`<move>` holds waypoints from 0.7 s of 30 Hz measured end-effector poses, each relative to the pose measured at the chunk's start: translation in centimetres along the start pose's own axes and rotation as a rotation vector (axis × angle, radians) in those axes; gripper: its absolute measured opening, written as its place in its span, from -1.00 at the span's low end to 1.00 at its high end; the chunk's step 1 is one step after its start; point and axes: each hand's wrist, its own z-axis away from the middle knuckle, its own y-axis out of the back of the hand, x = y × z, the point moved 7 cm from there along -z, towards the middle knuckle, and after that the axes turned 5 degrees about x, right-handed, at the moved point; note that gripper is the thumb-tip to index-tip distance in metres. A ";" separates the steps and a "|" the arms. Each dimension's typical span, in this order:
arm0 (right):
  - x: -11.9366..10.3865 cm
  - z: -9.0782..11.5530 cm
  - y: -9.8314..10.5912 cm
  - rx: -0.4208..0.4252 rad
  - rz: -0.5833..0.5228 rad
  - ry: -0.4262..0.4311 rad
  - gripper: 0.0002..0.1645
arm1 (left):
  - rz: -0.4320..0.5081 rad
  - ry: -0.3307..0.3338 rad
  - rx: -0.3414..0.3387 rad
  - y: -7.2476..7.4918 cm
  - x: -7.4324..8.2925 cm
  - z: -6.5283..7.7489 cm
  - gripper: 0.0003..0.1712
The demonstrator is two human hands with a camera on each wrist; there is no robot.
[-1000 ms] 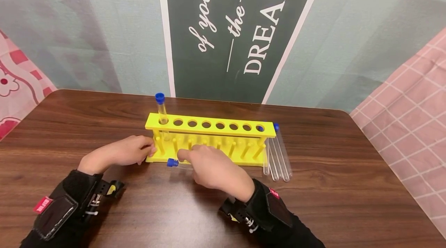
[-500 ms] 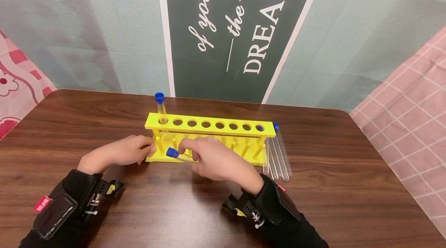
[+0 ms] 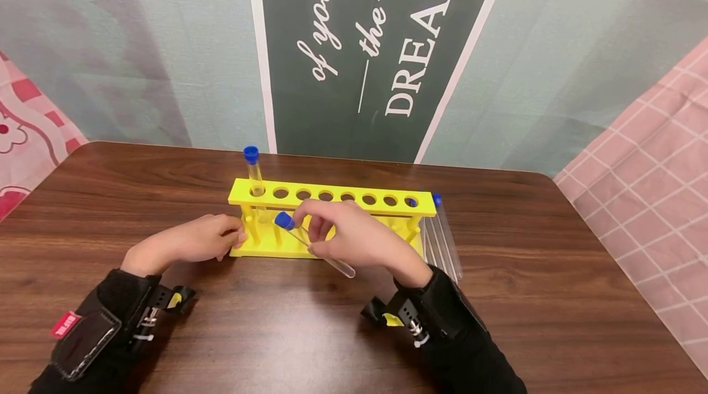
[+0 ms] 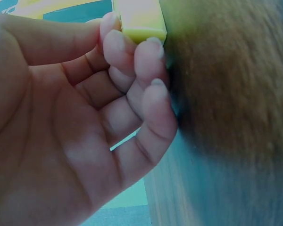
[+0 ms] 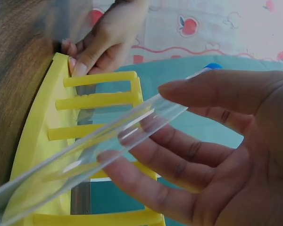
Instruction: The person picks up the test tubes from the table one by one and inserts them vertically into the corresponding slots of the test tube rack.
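Observation:
In the head view a yellow test tube rack [image 3: 292, 192] stands mid-table, its top bar pierced by a row of holes. A test tube [image 3: 254, 169] with a blue cap is upright in the leftmost hole. My left hand [image 3: 207, 239] holds the left end of the rack's base; the left wrist view has the thumb and fingertips at its yellow corner [image 4: 144, 28]. Between thumb and fingers my right hand [image 3: 354, 231] pinches a second clear test tube [image 3: 340, 267]. It slants in front of the rack, blue cap [image 3: 284, 220] up and to the left, rounded end low.
Several capped test tubes [image 3: 442, 240] lie side by side at the rack's right end, partly hidden behind it. Upright yellow pegs [image 3: 252, 231] rise from the rack's base. The brown wooden table [image 3: 276, 332] ends at the back against a printed curtain [image 3: 210, 74].
My right hand has lifted the test tube from low in front of the rack, tilting its capped end upward toward the top bar. My left hand stays at the rack's base.

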 end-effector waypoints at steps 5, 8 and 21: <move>0.4 -0.1 0.3 -0.026 -0.113 0.060 -0.65 | 0.005 -0.002 -0.001 0.1 0.0 0.1 -0.77; 0.6 -0.2 0.4 -0.052 -0.180 0.088 -0.65 | 0.007 -0.004 0.001 0.1 0.0 0.1 -0.77; 1.2 0.3 0.8 -0.107 -0.305 0.119 -0.66 | 0.018 -0.008 0.010 0.1 0.1 0.1 -0.77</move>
